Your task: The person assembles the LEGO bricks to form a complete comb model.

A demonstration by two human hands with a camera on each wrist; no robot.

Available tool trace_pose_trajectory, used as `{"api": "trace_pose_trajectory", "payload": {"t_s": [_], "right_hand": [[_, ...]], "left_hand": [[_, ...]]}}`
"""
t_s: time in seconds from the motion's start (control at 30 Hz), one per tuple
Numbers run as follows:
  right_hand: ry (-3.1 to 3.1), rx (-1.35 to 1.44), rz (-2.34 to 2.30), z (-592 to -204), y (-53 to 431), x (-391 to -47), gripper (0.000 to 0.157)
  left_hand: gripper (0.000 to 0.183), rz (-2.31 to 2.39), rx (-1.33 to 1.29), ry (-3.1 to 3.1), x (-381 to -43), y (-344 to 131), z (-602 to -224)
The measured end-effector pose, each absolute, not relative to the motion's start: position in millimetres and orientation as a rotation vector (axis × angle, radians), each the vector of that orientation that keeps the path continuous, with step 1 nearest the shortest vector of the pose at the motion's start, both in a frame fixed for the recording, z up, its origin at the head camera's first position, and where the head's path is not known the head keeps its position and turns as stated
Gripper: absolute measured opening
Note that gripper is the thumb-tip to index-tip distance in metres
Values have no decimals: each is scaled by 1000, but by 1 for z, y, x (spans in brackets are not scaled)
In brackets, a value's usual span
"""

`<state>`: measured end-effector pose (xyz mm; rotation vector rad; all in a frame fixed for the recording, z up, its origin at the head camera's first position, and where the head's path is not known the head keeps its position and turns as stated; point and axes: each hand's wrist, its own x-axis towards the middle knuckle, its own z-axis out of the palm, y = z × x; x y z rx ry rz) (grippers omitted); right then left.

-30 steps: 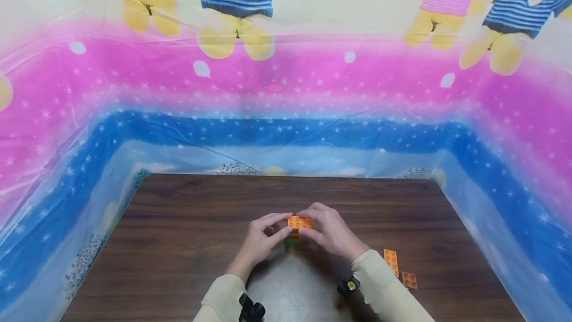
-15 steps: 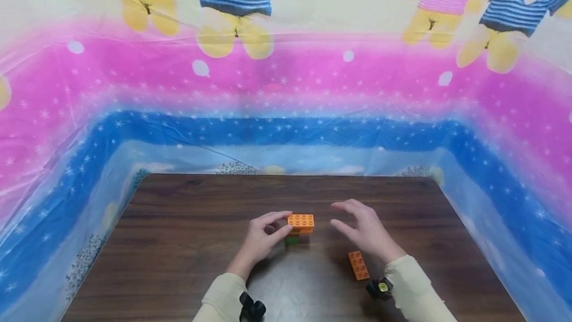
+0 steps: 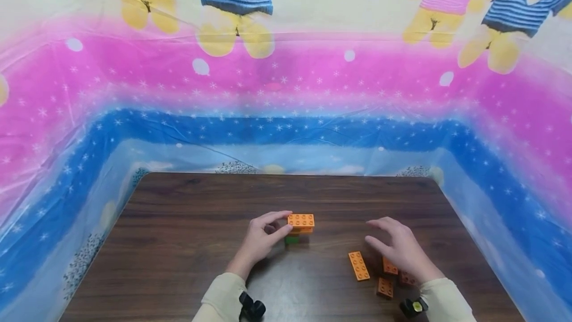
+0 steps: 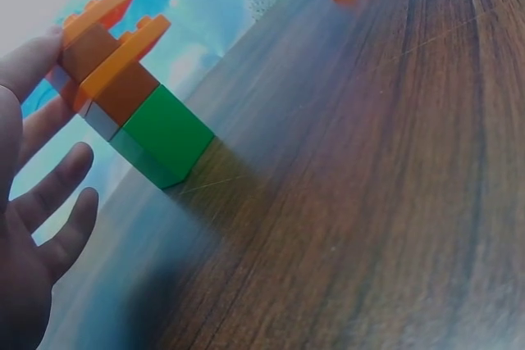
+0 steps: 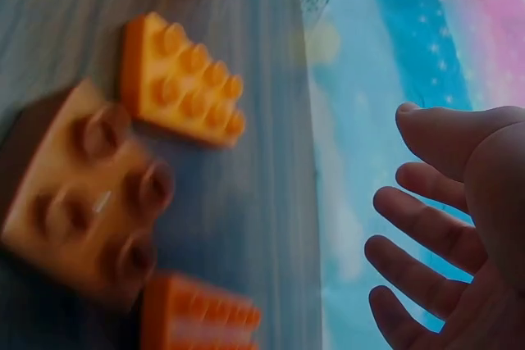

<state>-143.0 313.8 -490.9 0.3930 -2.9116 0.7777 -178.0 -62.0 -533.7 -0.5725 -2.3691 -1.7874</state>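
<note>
My left hand (image 3: 261, 236) pinches the upper left end of a small stack of toy building bricks (image 3: 301, 220) between thumb and fingertips. In the left wrist view the stack has a green block (image 4: 164, 133) at the base, with brown bricks and thin orange plates (image 4: 100, 15) alternating above it. The lower fingers of that hand are spread beside the stack. My right hand (image 3: 402, 245) holds nothing, its fingers loosely extended over loose pieces at the right. Near it lie a studded orange plate (image 3: 359, 266) and a brown four-stud brick (image 3: 385, 287).
Two more pieces, an orange plate (image 3: 390, 266) and a brown brick (image 3: 407, 279), lie partly under the right hand and wrist. The dark wooden table (image 3: 187, 198) ends at a printed cloth backdrop (image 3: 286, 133). Black wrist cameras (image 3: 252, 307) are strapped at the cuffs.
My right hand has let go of the top orange plate and moved right, toward the loose pieces, uncovering some of them. The left hand stays on the stack.
</note>
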Motion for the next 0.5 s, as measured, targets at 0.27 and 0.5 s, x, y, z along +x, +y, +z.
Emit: {"api": "trace_pose_trajectory", "payload": {"t_s": [0.27,0.5], "right_hand": [[-2922,330,657,-501,343,-119,36],[-3037,163,714,-512,361,-89,52]], "left_hand": [[32,-1788,-556,-2389,-180,-63,-532],[33,-1823,-520,-2428,-177,-63,-535]]}}
